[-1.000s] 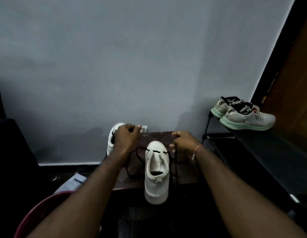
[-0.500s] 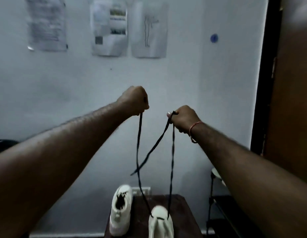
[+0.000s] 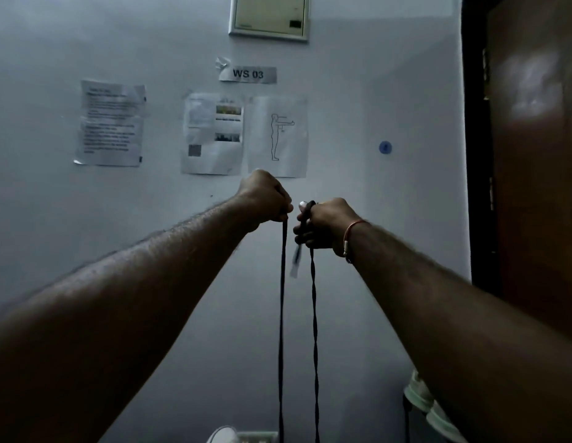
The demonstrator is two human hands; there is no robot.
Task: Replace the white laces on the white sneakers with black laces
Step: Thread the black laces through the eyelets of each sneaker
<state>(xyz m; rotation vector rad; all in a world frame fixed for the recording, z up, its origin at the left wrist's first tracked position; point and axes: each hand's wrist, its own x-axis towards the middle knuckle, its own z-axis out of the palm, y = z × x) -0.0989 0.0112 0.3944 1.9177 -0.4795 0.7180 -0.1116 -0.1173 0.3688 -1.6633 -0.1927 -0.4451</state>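
Both hands were held up in front of the wall, close together but not touching. The left hand (image 3: pixel 265 199) was curled in a tight fist around one strand of the black lace (image 3: pixel 282 298). That strand hung straight down from under the fist and ran off the bottom of the view.

The right hand (image 3: pixel 324 225) was just beside the left one and a bit lower. Its fingers were curled round the other strand. The lace came up over the top of this hand by the thumb. Below the hand this strand looked twisted as it hung down next to the first one. A short lace tip (image 3: pixel 296 262) dangled under the right fingers, between the two strands. It was too blurry to see well.

A red thread bracelet (image 3: pixel 351 233) sat on the right wrist.

Far below the left fist, at the very bottom edge, the round tip of a white sneaker (image 3: pixel 222 436) peeked in, just left of the hanging strands. Under the right arm was a part of a green-soled sneaker (image 3: pixel 420 396).

On the wall above the hands were taped paper sheets (image 3: pixel 110 123) and a sign reading "WS 03" (image 3: pixel 248 74). A brown door (image 3: pixel 534 155) stood past the right hand.
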